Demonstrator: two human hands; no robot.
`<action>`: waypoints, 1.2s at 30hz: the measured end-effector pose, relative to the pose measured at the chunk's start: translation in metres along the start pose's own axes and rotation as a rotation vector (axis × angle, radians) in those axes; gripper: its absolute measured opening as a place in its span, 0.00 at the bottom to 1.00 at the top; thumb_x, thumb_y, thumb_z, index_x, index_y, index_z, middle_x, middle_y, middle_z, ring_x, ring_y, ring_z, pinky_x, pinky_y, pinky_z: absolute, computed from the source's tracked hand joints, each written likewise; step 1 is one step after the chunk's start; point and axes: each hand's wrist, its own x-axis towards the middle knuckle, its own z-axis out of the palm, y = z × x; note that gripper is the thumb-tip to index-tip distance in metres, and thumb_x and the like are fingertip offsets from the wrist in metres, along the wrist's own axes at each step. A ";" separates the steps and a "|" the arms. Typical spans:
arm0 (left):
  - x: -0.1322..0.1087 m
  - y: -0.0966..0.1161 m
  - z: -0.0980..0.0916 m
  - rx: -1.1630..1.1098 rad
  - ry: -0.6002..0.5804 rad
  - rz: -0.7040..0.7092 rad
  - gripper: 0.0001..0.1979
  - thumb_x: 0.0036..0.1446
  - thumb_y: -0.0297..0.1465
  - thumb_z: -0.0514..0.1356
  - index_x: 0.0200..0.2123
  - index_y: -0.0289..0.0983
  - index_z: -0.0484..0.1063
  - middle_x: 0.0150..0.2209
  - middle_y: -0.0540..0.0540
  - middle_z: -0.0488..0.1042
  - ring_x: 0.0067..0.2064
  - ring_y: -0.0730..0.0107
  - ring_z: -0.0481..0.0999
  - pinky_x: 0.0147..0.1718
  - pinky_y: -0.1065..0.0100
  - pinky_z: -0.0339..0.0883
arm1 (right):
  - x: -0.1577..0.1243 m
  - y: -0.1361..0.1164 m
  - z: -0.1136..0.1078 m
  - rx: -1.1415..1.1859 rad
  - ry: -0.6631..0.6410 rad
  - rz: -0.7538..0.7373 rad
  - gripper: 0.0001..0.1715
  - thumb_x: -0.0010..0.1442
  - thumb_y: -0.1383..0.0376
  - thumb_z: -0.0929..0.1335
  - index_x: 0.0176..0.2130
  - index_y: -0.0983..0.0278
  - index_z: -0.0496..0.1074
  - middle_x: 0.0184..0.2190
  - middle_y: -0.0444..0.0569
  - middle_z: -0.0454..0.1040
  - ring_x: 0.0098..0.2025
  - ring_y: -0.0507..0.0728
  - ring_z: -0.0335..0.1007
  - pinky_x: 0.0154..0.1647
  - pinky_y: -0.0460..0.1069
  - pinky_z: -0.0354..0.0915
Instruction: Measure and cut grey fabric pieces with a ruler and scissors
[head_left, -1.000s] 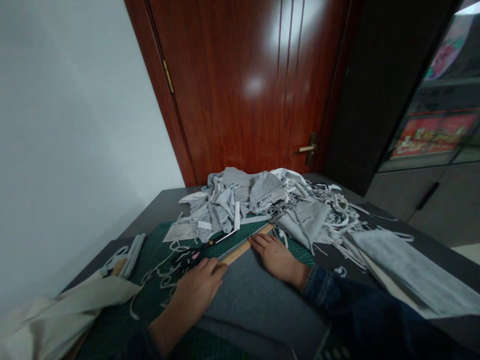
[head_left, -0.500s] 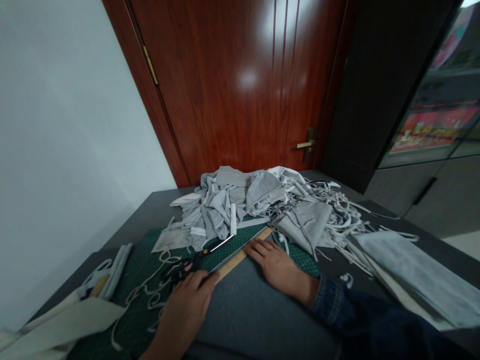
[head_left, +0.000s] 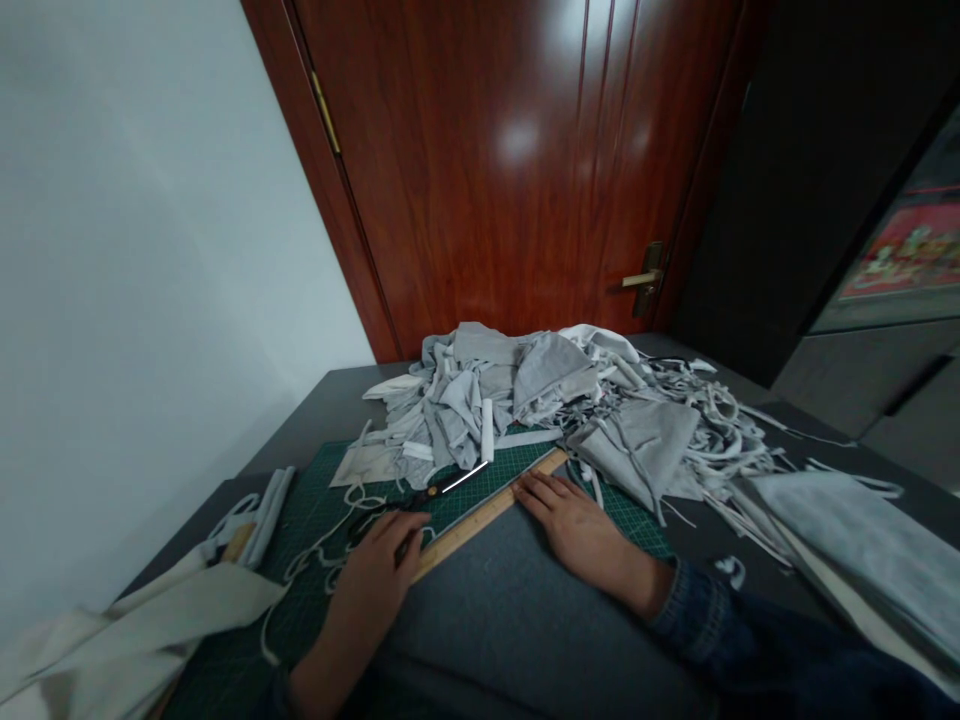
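Observation:
A wooden ruler (head_left: 480, 520) lies slantwise along the edge of a dark grey cloth (head_left: 480, 610), with a thin strip of the cloth showing past its far side. My right hand (head_left: 581, 525) rests flat across the ruler's upper part and the cloth, fingers stretched out. By the ruler's lower end is my left hand (head_left: 375, 575), its fingers bent but apart and its thumb close to the wood; I see nothing held in it. Just beyond it lie black-handled scissors (head_left: 433, 491), their handles partly hidden by that hand. A green cutting mat (head_left: 307, 515) spreads underneath.
A heap of grey and white fabric scraps (head_left: 480, 380) covers the back of the table, with tangled strips (head_left: 720, 425) at its right. Folded light cloth (head_left: 847, 530) lies far right. Cream cloth (head_left: 180, 610) and rolled pieces (head_left: 268, 520) are on the left. Beyond stands a wooden door (head_left: 487, 200).
My left hand has shifted left along the ruler's lower end, uncovering more of the wood. My right hand stays on the ruler. The whole view has swung slightly left.

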 end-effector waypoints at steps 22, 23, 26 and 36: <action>0.043 -0.024 -0.043 0.257 -0.290 -0.148 0.05 0.63 0.33 0.60 0.38 0.41 0.77 0.40 0.44 0.81 0.44 0.58 0.80 0.39 0.66 0.64 | -0.001 0.002 0.011 -0.027 0.079 -0.005 0.36 0.66 0.78 0.58 0.70 0.65 0.65 0.68 0.56 0.67 0.70 0.63 0.62 0.70 0.61 0.60; 0.046 -0.026 -0.044 0.266 -0.284 -0.142 0.05 0.63 0.32 0.60 0.38 0.41 0.77 0.41 0.44 0.81 0.45 0.58 0.79 0.39 0.66 0.65 | -0.001 0.002 0.011 -0.022 0.078 -0.003 0.36 0.66 0.78 0.58 0.70 0.65 0.65 0.68 0.55 0.67 0.70 0.63 0.62 0.70 0.60 0.60; 0.061 -0.036 -0.050 0.279 -0.248 -0.111 0.08 0.62 0.27 0.59 0.40 0.41 0.78 0.45 0.43 0.81 0.50 0.57 0.78 0.46 0.64 0.66 | -0.001 0.002 0.009 -0.011 0.071 -0.003 0.36 0.66 0.78 0.58 0.70 0.65 0.65 0.68 0.55 0.67 0.70 0.63 0.62 0.70 0.61 0.60; 0.086 -0.051 -0.040 0.219 -0.142 -0.001 0.12 0.62 0.24 0.55 0.43 0.40 0.78 0.48 0.42 0.80 0.53 0.59 0.76 0.57 0.61 0.65 | -0.001 0.000 0.005 -0.009 0.057 -0.009 0.35 0.67 0.78 0.59 0.69 0.66 0.65 0.68 0.56 0.68 0.70 0.64 0.62 0.70 0.61 0.61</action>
